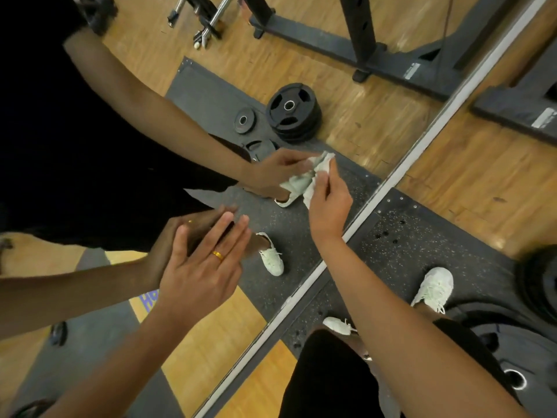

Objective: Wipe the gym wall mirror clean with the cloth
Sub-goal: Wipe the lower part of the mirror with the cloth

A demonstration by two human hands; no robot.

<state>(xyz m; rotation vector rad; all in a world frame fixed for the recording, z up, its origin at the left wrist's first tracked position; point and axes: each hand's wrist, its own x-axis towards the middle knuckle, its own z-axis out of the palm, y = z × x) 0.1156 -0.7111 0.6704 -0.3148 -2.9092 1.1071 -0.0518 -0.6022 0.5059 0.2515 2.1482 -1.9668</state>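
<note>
White cloth [322, 164] pinched by right hand [328, 203] on mirror [211, 86]; left hand [199, 276] flat alongside (fingers straight).

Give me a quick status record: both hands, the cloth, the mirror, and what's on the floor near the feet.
left hand: fingers straight, pressed flat against the mirror, gold ring on one finger
right hand: grips the cloth and holds it to the glass
cloth: white, crumpled, meeting its own reflection
mirror edge: pale strip running along the floor line
floor: speckled rubber mat, wood beyond it
nearby: black weight plates beside the right foot
</note>
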